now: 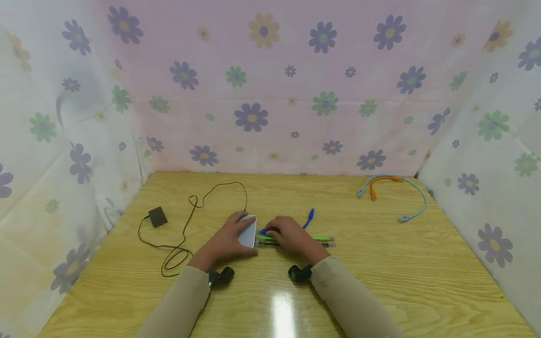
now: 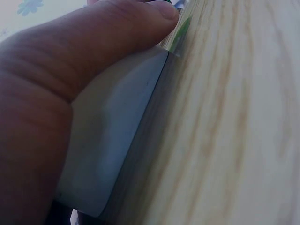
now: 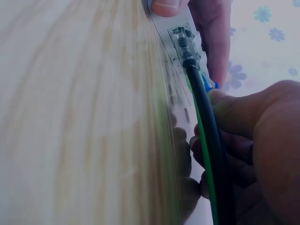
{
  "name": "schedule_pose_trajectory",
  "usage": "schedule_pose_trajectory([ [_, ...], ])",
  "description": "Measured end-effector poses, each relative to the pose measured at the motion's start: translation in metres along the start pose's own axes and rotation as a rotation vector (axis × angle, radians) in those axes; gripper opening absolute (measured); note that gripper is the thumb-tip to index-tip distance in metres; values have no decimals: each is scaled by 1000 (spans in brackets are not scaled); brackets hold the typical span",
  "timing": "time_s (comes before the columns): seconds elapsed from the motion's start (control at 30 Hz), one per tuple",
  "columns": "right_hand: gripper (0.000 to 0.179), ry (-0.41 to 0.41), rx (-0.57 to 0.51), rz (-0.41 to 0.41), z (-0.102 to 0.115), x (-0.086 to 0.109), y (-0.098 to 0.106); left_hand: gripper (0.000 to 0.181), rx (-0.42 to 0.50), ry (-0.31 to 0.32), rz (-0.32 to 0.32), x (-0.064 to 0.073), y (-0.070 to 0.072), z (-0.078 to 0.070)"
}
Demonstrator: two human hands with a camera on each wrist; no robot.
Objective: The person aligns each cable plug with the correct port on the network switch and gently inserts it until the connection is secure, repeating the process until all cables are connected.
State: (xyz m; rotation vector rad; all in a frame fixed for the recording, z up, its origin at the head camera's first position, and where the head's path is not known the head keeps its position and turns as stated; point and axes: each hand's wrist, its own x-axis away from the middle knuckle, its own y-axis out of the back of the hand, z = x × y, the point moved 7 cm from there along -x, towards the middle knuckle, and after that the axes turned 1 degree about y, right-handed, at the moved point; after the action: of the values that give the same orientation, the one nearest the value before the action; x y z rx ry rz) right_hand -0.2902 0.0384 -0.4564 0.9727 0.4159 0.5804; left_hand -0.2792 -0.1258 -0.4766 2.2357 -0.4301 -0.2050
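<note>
A small white network switch (image 1: 247,232) lies on the table, its port side facing right. My left hand (image 1: 226,241) grips it across the top, thumb on the near edge and fingers at the far one. From the right, my right hand (image 1: 291,237) pinches the blue network cable (image 1: 311,215) by its plug, right at the switch's port side. In the right wrist view, a black network cable (image 3: 213,136) has its clear plug in a port. Beside it runs a green network cable (image 3: 201,126), its near end mostly hidden. Whether the blue plug is seated I cannot tell.
On the left lies a black power adapter (image 1: 158,217), its thin cord (image 1: 184,230) looping to the switch's back. Orange (image 1: 372,188) and light blue (image 1: 425,202) network cables lie at the back right. Flowered cloth (image 1: 270,84) walls the table's back and sides.
</note>
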Motion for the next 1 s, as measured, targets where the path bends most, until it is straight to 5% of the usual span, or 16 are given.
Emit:
schedule_pose_trajectory([
  [1.0,24,28,-33,32,5,-4,-1,97,-10,-12,1,-1,-1,2],
])
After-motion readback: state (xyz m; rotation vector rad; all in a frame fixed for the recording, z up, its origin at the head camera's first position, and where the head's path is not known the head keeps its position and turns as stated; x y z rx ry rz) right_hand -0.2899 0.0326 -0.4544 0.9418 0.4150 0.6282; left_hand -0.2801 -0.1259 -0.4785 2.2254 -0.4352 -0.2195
